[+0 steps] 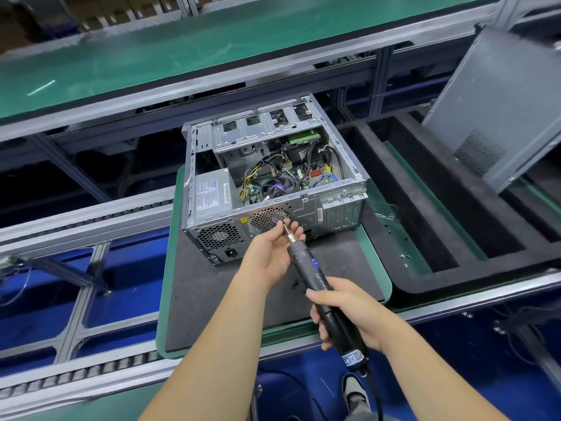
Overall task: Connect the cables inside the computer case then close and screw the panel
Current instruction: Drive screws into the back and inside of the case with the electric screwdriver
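Computer case point(273, 189) open; right hand point(349, 314) holds electric screwdriver point(318, 287); labels unreadable.

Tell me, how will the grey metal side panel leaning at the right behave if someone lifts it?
The grey metal side panel is a thin, broad sheet, so it probably feels light but flexes a little. It stands tilted on one edge in the black foam tray, so a nudge could probably tip or slide it.

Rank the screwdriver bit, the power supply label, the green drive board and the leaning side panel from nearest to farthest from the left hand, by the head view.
From the left hand:
1. Screwdriver bit, at its fingertips.
2. Power supply label, up-left.
3. Green drive board, at the case's far end.
4. Side panel, leaning far right.
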